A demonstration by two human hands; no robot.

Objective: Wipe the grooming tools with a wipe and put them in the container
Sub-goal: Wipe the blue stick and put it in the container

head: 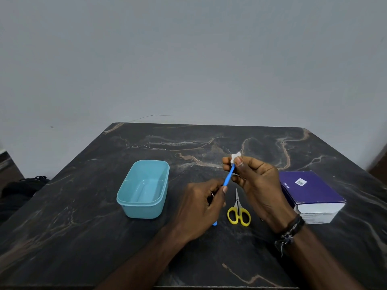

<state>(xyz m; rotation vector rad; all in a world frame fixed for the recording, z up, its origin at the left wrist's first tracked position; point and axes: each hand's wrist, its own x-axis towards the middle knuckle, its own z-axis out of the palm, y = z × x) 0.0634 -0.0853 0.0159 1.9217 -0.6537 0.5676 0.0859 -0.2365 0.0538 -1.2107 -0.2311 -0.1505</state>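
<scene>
None of the tools is in the empty blue container (143, 189) toward the table's (83, 237) left edge: left hand (201, 208) grips a blue tool (228, 177), possibly a file, right hand (256, 183) pinches the wipe (235, 156) at its tip, above mid-table; yellow scissors (238, 212) lie unwiped.

I see a thin blue tool (228, 175) held tilted above the table, a small white wipe (235, 157) wrapped over its upper tip. Yellow-handled scissors (238, 210) lie flat, closed, tips pointing away. The teal container (134, 203) sits open to their left.
</scene>
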